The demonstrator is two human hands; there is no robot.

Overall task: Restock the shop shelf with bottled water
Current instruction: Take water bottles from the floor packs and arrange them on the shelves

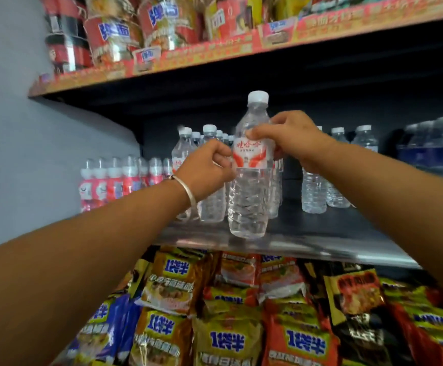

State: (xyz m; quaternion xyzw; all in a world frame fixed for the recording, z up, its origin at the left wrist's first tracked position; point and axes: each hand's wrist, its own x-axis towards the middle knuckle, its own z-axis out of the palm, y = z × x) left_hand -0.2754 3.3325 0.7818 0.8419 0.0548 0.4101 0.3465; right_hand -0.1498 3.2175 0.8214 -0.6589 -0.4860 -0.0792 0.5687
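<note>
Shop shelving fills the view, three tiers deep. Nearest, down low, noodle packets (223, 313) lie heaped in yellow, red and blue wrappers. Above them, both arms reach in to the dark middle shelf (320, 241). Front and centre stands the bottle (250, 167), upright, white cap on top, its base right at the shelf's front edge. Left hand (207, 170), with a bangle (187, 190) on its wrist, has its fingers curled against the label's left side. Right hand (291, 137) pinches the bottle up by the shoulder, thumb and fingers wrapped around it. Just behind, a cluster of matching water bottles (210, 175) stands in rows, more (334, 175) to the right. Far left, pink drink bottles (114, 180) line up. Top tier, noodle cups (114, 33) sit blurred against the grey wall.
</note>
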